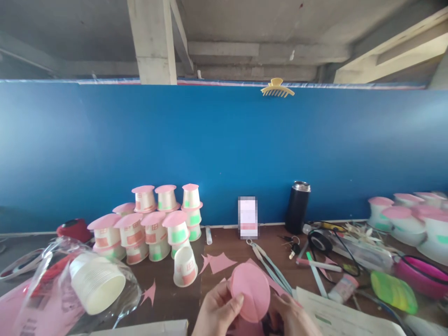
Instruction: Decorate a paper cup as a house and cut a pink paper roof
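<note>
Both hands hold a round pink paper disc [250, 291] at the bottom centre, just above the brown table [175, 298]. My left hand [217, 311] pinches the disc's left edge with the thumb on its face. My right hand [293, 317] grips its lower right edge, fingers curled behind it. Pink paper scraps [217, 262] lie on the table just beyond the disc. A stack of finished paper cups with pink lids [154, 224] stands to the left, and one unlidded cup [184, 267] lies tilted in front of them.
A plastic bag with a sleeve of white cups [96, 282] lies at the left. Scissors [269, 266], a black flask [297, 206], tape roll [319, 240], keys and pens lie to the right. More lidded cups [413, 219] stand far right. A blue partition [224, 149] backs the table.
</note>
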`<state>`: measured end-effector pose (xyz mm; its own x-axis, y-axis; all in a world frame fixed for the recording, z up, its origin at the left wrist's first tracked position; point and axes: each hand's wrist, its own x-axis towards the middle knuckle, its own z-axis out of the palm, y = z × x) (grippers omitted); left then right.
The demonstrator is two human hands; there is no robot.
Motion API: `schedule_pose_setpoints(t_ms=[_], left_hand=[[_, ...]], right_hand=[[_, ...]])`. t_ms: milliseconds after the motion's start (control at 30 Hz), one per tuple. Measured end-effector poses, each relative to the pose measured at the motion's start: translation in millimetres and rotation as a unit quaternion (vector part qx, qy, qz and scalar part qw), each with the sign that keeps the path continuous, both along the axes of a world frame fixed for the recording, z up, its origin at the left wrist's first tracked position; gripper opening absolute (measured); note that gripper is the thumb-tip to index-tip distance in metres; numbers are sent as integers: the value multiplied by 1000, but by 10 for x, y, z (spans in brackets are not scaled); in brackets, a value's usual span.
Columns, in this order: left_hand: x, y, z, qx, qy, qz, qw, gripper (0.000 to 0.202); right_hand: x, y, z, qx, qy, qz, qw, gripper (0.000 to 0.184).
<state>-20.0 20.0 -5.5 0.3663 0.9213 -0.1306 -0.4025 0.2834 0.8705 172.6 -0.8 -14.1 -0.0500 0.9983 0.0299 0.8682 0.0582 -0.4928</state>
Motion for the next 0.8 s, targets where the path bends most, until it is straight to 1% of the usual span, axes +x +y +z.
schedule_pose_setpoints(t_ms=[100,233,333,433,533,600,667,700,733,767,800], left_hand=[[18,10,-20,47,12,17,999,43],[1,68,-80,48,45,21,998,43],[-13,90,-122,35,77,23,996,46],[-19,90,-132,30,86,34,995,44],[-21,85,-117,43,97,51,993,42],[-25,85,-101,42,97,65,992,41],[-35,88,-84,27,89,89,992,42],[-43,91,-76,16,83,102,991,42],[-54,94,-67,7,78,114,990,43],[-66,98,-59,1,73,127,989,42],[-78,103,-53,-2,67,137,988,41]], right_hand=[[44,40,-12,-41,51,25,998,13],[61,18,29,-59,79,5,995,8],[44,-38,65,-49,89,-7,995,11],[18,-84,97,-49,100,21,994,18],[-18,-110,151,-49,101,48,992,22],[-49,-127,190,-22,91,57,994,28],[-82,-150,194,35,64,63,995,38],[-100,-163,173,70,43,67,994,40],[-116,-175,132,106,20,73,991,38],[-131,-184,73,136,-1,88,987,31],[-145,-190,-1,163,-20,111,980,20]])
